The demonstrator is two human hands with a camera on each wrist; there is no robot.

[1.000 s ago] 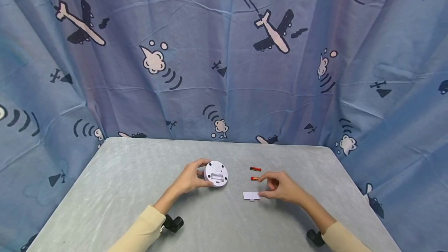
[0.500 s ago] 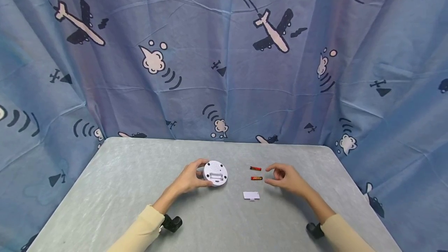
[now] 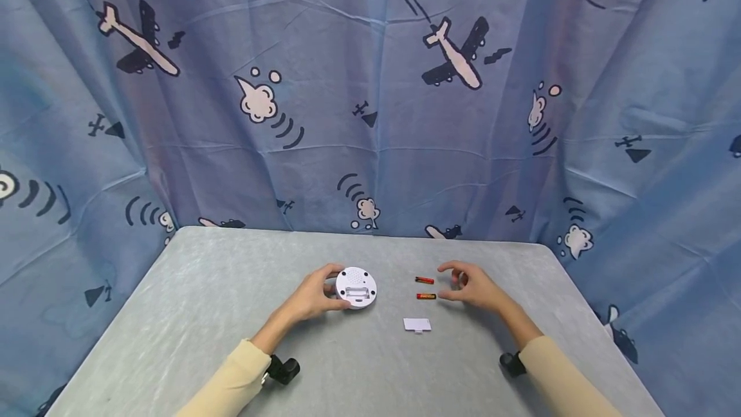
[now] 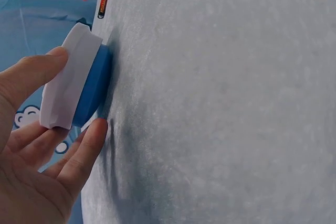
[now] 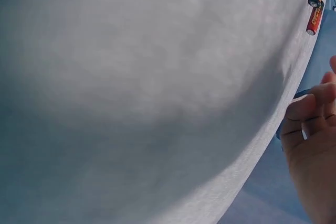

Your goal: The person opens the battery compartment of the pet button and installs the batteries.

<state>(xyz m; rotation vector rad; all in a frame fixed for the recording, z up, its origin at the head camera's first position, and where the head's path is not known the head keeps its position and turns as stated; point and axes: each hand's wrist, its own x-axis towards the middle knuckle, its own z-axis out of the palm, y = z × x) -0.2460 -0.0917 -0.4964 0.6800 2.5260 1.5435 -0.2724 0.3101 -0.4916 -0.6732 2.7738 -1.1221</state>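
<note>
My left hand (image 3: 312, 293) grips the rim of a round white device (image 3: 356, 278), thumb on the near side and fingers behind. Its underside faces up, showing a battery compartment without a lid and no batteries inside. In the left wrist view the device (image 4: 71, 77) has a blue part facing the table. Two red and black batteries (image 3: 425, 280) lie to its right, one behind the other. Just right of them hovers my right hand (image 3: 477, 288), thumb and forefinger apart, holding nothing. A small white battery cover (image 3: 417, 325) with a tab lies in front of the batteries.
A pale grey cloth-covered table (image 3: 231, 314) carries everything. Behind it hangs a blue curtain (image 3: 324, 114) printed with planes and clouds. Each wrist wears a black camera, such as the left wrist camera (image 3: 283, 370).
My right hand has moved away from the battery cover's right edge, backward to the right side of the batteries. The cover stays on the table. My left hand keeps its grip on the device.
</note>
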